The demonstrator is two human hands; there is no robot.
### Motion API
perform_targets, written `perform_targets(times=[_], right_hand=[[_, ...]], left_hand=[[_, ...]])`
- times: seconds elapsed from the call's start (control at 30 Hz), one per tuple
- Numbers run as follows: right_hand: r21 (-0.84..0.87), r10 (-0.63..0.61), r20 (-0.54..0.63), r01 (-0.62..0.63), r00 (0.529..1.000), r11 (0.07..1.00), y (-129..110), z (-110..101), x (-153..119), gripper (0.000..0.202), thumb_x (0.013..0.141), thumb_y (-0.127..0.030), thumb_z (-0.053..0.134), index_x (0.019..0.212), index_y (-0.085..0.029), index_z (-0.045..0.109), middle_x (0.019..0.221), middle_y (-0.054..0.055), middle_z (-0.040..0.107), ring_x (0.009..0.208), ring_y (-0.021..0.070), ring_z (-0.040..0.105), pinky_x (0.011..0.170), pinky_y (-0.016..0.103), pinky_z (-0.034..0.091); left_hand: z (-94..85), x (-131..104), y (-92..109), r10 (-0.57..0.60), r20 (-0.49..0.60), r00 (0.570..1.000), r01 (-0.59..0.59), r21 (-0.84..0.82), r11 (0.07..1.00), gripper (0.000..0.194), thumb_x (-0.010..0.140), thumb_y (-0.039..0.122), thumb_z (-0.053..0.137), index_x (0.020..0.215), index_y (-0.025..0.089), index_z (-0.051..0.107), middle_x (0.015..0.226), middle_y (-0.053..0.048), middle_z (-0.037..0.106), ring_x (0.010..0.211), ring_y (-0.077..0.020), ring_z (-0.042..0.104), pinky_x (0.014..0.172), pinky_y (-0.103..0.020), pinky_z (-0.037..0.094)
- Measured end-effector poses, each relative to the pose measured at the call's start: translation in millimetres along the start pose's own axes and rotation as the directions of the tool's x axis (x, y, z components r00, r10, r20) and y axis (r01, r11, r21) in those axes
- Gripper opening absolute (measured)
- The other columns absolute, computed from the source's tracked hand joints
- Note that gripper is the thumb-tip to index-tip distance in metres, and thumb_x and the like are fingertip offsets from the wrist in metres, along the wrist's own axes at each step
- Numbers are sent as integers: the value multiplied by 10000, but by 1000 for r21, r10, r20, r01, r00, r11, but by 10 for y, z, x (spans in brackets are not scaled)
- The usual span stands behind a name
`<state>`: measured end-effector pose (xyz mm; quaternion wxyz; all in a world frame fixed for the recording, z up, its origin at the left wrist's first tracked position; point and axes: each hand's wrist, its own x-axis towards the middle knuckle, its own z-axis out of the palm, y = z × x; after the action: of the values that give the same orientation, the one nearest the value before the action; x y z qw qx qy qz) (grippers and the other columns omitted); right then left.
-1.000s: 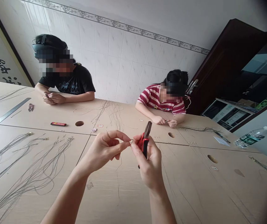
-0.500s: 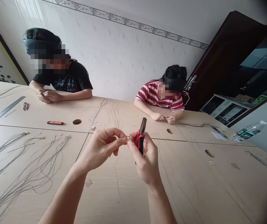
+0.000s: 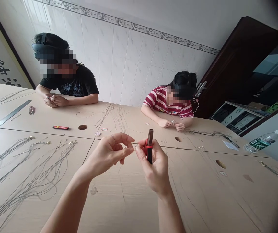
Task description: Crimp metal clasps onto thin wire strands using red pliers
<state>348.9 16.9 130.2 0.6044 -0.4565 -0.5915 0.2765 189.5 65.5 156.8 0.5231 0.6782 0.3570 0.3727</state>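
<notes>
In the middle of the head view, my left hand point(image 3: 110, 152) holds its thumb and index fingertips apart, with no object visible between them. Just to its right is my right hand point(image 3: 155, 168), wrapped around pliers point(image 3: 149, 145) with red and black handles, jaws pointing up. The right thumb and index finger come together beside the left fingertips; anything tiny pinched there is too small to make out. A thin thread point(image 3: 122, 187) runs down below the hands against the table; its upper end is hard to see.
Bundles of thin cords point(image 3: 53, 168) with small metal ends lie on the table point(image 3: 100, 210) at left. Beyond are a metal ruler point(image 3: 11, 115), a red-black box cutter point(image 3: 60, 127) and round table holes. A water bottle point(image 3: 262, 142) lies at right. Two people sit opposite; another hand shows at far right.
My fingertips have come apart: the left thumb and index finger have opened, and the right hand has moved slightly right with the pliers. A hand has appeared at the far right edge.
</notes>
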Motion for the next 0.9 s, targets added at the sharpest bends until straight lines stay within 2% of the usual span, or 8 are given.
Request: perform_targets(times=[0.13, 0.37, 0.63, 0.8, 0.9], right_hand=[[-3, 9, 10, -9, 1000, 1000, 4, -1, -7, 62, 932, -284, 576, 940, -223, 568, 766, -20, 557, 662, 113, 510, 642, 240, 456], [29, 22, 31, -23, 999, 999, 9, -1, -3, 69, 926, -285, 586, 958, -227, 567, 789, -13, 579, 682, 118, 539, 667, 254, 474], [59, 50, 32, -52, 998, 997, 43, 9, 31, 94, 918, -298, 590, 963, -217, 573, 786, -3, 599, 690, 124, 561, 656, 254, 483], [50, 84, 22, -85, 996, 995, 79, 5, 37, 108, 911, -314, 595, 959, -219, 573, 788, -4, 602, 686, 124, 554, 655, 255, 479], [17, 106, -18, -106, 994, 994, 104, -4, 47, 136, 901, -337, 605, 948, -212, 579, 802, 8, 611, 700, 134, 565, 659, 265, 478]], left_hand=[[-12, -5, -17, 1, 22, 1000, -2, 38, 999, 183, 866, 352, 681, 946, 187, 677, 646, 32, 570, 524, -63, 502, 463, -159, 366], [-29, -17, -57, -21, 4, 1000, 21, 40, 999, 207, 857, 389, 698, 907, 190, 674, 537, 48, 520, 502, -73, 464, 462, -168, 333], [-31, 3, -83, -37, 24, 999, 36, 24, 999, 202, 873, 377, 667, 879, 175, 666, 631, 16, 591, 511, -71, 480, 463, -175, 327], [-37, 4, -83, -95, 39, 995, 91, 90, 992, 204, 867, 390, 668, 909, 190, 666, 545, 48, 531, 510, -86, 489, 462, -174, 335], [-25, 24, -81, -90, 15, 996, 89, 84, 992, 214, 865, 386, 669, 941, 186, 674, 641, 17, 623, 585, -109, 580, 511, -192, 424]])
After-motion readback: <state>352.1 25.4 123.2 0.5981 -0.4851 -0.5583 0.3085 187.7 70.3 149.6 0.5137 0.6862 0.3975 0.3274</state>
